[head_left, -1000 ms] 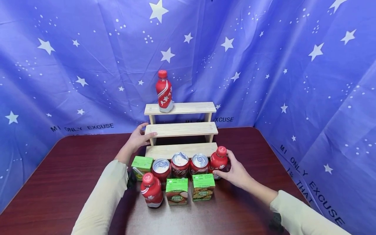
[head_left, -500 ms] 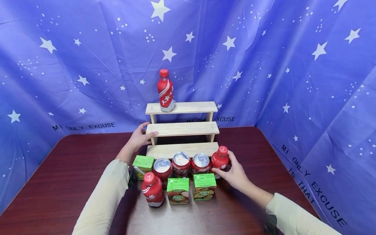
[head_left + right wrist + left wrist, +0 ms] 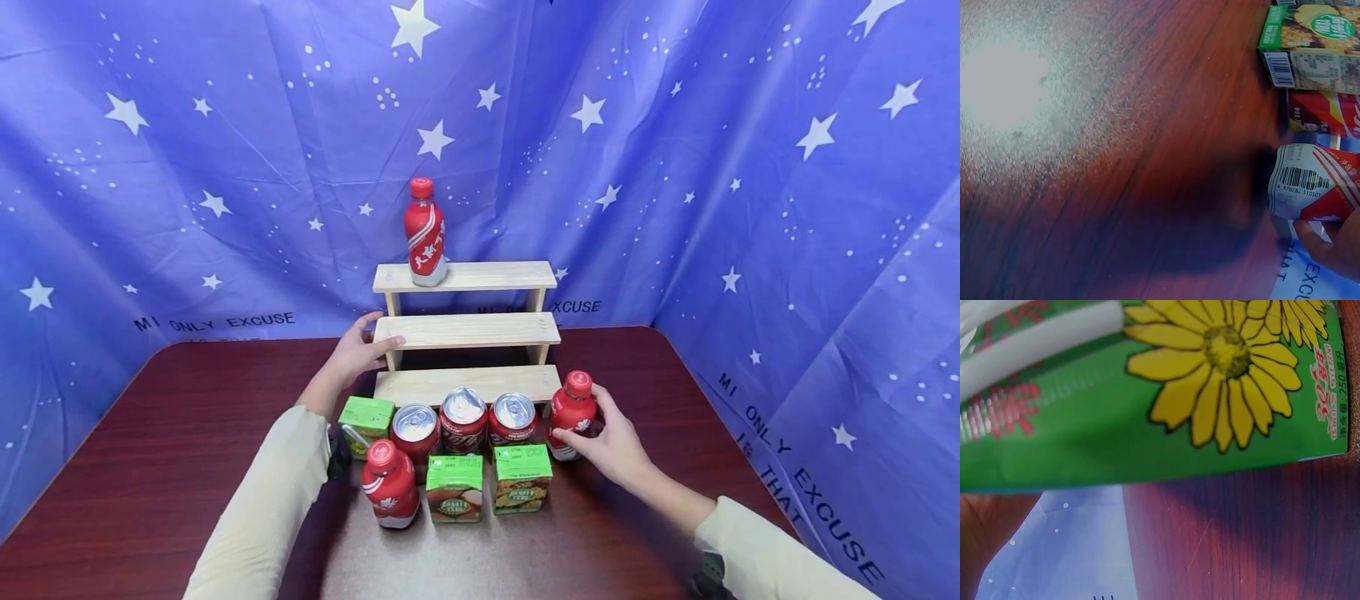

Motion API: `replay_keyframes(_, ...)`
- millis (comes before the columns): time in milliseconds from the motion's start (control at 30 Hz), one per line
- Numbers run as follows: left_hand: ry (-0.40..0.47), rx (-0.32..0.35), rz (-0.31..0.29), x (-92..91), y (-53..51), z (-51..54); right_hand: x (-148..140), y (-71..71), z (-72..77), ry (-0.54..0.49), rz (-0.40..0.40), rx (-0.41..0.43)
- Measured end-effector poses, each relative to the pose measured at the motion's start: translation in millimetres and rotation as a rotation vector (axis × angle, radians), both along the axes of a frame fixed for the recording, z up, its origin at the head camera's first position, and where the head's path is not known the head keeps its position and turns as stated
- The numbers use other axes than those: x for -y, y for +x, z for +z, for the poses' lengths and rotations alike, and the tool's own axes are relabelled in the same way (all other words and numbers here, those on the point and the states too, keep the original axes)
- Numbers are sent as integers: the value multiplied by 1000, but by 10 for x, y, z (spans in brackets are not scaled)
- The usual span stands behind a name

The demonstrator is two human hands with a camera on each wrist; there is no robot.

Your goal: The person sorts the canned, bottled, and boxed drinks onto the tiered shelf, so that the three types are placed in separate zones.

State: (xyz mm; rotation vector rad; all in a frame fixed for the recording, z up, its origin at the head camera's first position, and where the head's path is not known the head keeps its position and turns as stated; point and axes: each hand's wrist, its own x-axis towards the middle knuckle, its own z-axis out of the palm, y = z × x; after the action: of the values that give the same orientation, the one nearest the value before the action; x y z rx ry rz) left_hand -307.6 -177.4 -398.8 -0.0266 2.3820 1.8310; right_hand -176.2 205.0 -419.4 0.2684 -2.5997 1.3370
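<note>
My right hand (image 3: pixel 618 446) grips a red plastic bottle (image 3: pixel 573 412) by its sides, at the right end of a row of drinks. The right wrist view has the bottle's barcode side (image 3: pixel 1302 178) and a fingertip against it. At the stand's left end, my left hand (image 3: pixel 354 353) holds the middle board of the three-tier wooden step shelf (image 3: pixel 468 331), thumb on top and fingers behind. A second red bottle (image 3: pixel 426 242) stands upright on the top board. Close before the left wrist camera is a green drink carton (image 3: pixel 1222 394) with yellow flowers and a white straw.
Three red soda cans (image 3: pixel 463 429) stand in front of the lowest board (image 3: pixel 465 384). Nearer are two green-topped cartons (image 3: pixel 455 492) and another red bottle (image 3: pixel 391 492). A blue star-printed curtain (image 3: pixel 300 167) hangs behind the dark red table (image 3: pixel 225 433).
My right hand has shifted right with the red bottle, widening the gap to the nearest can. The left hand keeps its place on the shelf.
</note>
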Motion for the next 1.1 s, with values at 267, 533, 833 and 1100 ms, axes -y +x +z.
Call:
replay_keyframes(267,25,0,-3,-6,-5,1,-81,-35,140,32,-44,-46)
replay_keyframes(533,9,2,-5,6,-2,-6,-152,-46,329,73,-103,-70)
replay_keyframes(833,25,-2,-11,9,3,1,-200,-131,501,66,-108,-107)
replay_keyframes(1100,43,-30,-34,36,-31,-61,-182,-212,626,61,-111,-105)
